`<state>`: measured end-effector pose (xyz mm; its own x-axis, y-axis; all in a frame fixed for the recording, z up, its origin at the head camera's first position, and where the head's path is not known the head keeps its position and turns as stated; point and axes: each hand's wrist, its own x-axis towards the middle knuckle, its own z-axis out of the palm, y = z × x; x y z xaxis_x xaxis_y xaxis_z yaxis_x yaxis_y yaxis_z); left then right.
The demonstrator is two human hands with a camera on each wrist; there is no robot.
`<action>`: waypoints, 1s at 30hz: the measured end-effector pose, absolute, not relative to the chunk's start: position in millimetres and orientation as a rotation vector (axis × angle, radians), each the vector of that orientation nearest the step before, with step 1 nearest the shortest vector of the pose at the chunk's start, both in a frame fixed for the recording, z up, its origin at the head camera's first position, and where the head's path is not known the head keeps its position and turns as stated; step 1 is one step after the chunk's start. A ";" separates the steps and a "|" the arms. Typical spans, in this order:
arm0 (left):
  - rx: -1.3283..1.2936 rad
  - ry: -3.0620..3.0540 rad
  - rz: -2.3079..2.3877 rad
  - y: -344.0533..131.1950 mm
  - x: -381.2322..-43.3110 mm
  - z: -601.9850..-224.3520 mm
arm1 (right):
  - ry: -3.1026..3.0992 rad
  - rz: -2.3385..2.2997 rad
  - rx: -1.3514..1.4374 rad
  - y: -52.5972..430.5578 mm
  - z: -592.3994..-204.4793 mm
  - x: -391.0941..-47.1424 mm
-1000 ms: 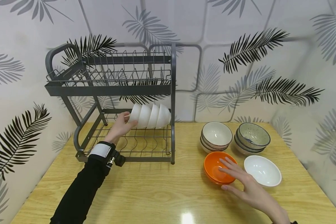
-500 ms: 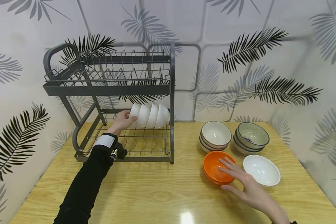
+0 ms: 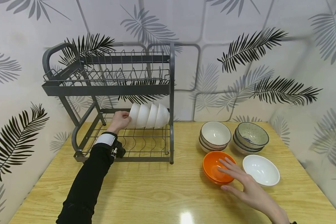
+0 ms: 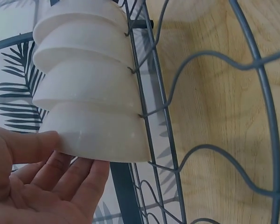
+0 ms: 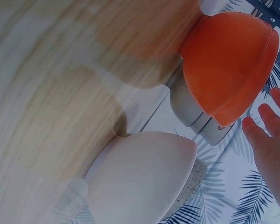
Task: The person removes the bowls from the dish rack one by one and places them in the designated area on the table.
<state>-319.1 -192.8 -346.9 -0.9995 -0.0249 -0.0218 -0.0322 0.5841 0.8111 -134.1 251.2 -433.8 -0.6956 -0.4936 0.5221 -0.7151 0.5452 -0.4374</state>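
Observation:
A row of nested white bowls (image 3: pixel 149 116) lies on its side on the lower tier of the dark dish rack (image 3: pixel 106 91). My left hand (image 3: pixel 120 120) pinches the rim of the leftmost bowl (image 4: pixel 98 135); in the left wrist view the thumb lies on its outer wall and the other fingers are partly hidden at the rim. My right hand (image 3: pixel 247 188) is spread over the near right edge of the stacked orange bowls (image 3: pixel 217 166), fingers extended, gripping nothing. The right wrist view has its fingertips beside the orange bowl (image 5: pixel 228 60).
Behind the orange pair stand stacked cream bowls (image 3: pixel 216 134) and stacked speckled green bowls (image 3: pixel 252 136). A shallow white bowl (image 3: pixel 261 170) sits on the wooden table (image 3: pixel 145 189) close to the right hand. Wire prongs (image 4: pixel 214 56) line the rack's lower tier, beneath its upper tier.
My left hand has closed in on the leftmost white bowl, fingers drawing together at its rim. The white bowls and my right hand hold their places; the head view has shifted slightly.

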 end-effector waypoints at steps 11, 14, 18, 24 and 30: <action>-0.159 2.831 1.469 -200.6 -321.3 -353.3 | -2.448 0.917 0.993 251.7 -435.6 -134.8; -0.163 2.841 1.496 -202.9 -321.2 -354.9 | -2.447 0.920 0.994 252.0 -435.9 -135.0; -0.190 2.813 1.577 -204.7 -319.5 -355.2 | -2.456 0.929 0.988 252.3 -436.0 -134.7; -0.254 2.668 1.770 -206.8 -313.7 -352.1 | -2.451 0.934 0.996 252.3 -435.9 -134.8; -0.269 2.624 1.902 -209.8 -307.7 -350.5 | -2.451 0.944 0.990 252.1 -435.8 -134.8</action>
